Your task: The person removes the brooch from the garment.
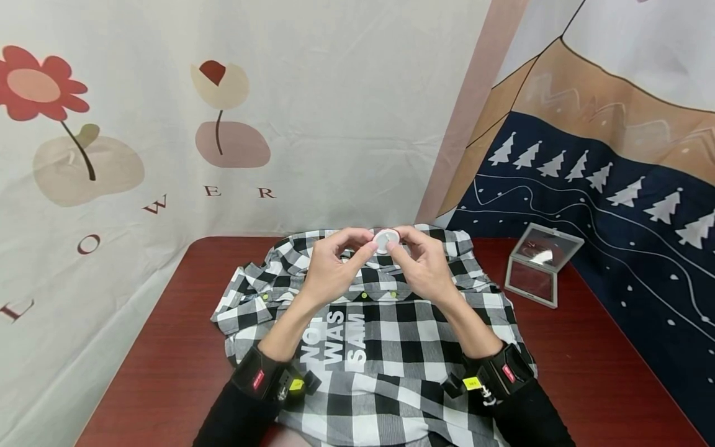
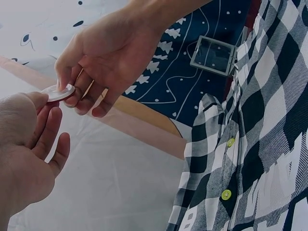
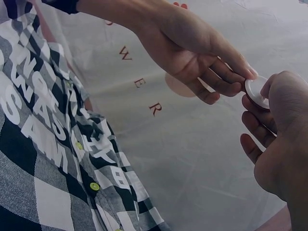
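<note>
Both hands are raised above a black-and-white checked shirt (image 1: 385, 335) and meet at a small round white disc (image 1: 386, 239). My left hand (image 1: 335, 264) pinches the disc's left edge; in the left wrist view its fingers (image 2: 45, 122) touch the disc (image 2: 58, 92). My right hand (image 1: 421, 261) pinches the right edge with thumb and fingers (image 2: 82, 94). In the right wrist view the disc (image 3: 255, 91) sits between the left fingertips (image 3: 243, 72) and the right thumb (image 3: 284, 96). The shirt (image 3: 43, 144) has yellow-green buttons (image 2: 226, 194) and white lettering.
The shirt lies flat on a dark red table (image 1: 167, 347). An open clear square case (image 1: 539, 264) stands at the table's right back, also seen in the left wrist view (image 2: 214, 55). Printed cloth backdrops hang behind: flowers on the left (image 1: 139, 124), trees on navy at the right (image 1: 614, 205).
</note>
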Tool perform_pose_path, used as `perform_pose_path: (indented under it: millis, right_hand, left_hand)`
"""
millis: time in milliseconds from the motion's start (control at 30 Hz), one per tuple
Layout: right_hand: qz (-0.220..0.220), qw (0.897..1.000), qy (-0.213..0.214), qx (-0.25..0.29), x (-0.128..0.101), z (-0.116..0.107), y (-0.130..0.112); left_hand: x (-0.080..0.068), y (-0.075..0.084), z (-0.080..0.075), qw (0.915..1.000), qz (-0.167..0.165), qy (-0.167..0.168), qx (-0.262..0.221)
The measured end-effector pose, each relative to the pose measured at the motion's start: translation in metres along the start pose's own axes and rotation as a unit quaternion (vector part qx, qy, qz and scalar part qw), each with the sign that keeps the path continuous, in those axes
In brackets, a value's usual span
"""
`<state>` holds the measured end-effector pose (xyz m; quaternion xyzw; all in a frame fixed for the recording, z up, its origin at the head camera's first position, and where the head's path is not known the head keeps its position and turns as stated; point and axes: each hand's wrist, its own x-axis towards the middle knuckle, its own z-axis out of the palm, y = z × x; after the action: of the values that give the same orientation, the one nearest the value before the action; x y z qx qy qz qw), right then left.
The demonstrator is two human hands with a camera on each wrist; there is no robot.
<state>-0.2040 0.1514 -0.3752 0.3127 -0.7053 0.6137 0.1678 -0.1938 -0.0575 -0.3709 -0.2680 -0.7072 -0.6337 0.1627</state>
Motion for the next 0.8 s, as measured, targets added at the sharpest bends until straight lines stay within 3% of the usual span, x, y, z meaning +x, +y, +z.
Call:
perform_pose_path:
  millis: [333, 567, 800]
  right_hand:
    - [0.015, 1.0, -0.006, 0.004, 0.0, 0.001, -0.001]
    - [0.002, 1.0, -0.014, 0.012, 0.0, 0.0, 0.002]
    - [-0.003, 0.999, -0.021, 0.04, 0.003, -0.011, -0.001]
  left_hand:
    - [0.0, 0.001, -0.001, 0.9999, -0.01, 0.007, 0.003]
    - [0.001, 0.0, -0.001, 0.9998, -0.015, 0.01, 0.005]
    - [0.003, 0.001, -0.008, 0.9996, 0.016, 0.021, 0.009]
